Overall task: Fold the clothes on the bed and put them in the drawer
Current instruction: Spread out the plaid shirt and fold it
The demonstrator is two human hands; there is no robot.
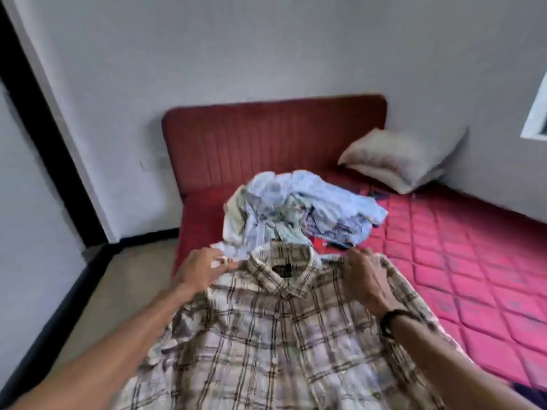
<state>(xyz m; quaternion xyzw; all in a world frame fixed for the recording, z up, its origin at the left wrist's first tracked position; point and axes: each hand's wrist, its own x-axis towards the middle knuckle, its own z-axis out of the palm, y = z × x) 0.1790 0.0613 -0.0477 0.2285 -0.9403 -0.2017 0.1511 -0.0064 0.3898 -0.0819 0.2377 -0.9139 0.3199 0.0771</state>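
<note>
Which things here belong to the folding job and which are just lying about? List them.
Job:
plaid shirt, held at the shoulders by left hand and right hand
pile of clothes
bed

Lying about:
pillow
headboard

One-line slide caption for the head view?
Both hands pinch the plaid shirt by its shoulders on the bed.

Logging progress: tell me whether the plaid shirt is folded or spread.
Spread: the plaid shirt lies flat, collar up, both hands holding its shoulders.
</note>
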